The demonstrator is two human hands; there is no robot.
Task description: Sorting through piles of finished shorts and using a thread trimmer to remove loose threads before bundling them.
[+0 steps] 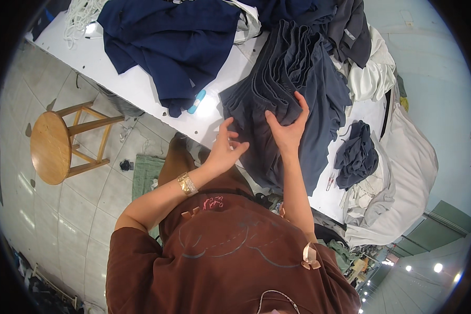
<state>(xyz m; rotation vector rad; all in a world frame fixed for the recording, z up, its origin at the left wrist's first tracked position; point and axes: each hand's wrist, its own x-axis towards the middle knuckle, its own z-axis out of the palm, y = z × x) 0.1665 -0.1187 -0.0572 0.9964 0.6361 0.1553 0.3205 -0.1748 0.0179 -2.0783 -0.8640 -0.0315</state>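
Slate-grey knit fabric, a stack of cut garment pieces (293, 89) with their edges fanned in soft ridges, lies on the white worktable (136, 86) directly ahead of the person in the head view, its near end draping over the table's front edge. Right hand (287, 124): spread flat, palm down on the stack, fingers slightly curled over the ridged edges, pressing rather than gripping. Left hand (226, 146): half closed, fingertips pinching at the near left edge of the same stack. Navy garments (172, 42) are heaped to the left, a crumpled dark piece (356, 154) and white cloth (374, 76) to the right; a round wooden stool (52, 146) stands on the tiled floor. Likely hazard: since the stack overhangs the edge, a pull on one layer could drag its neighbours, misaligning the ridges or sliding pieces off the table.
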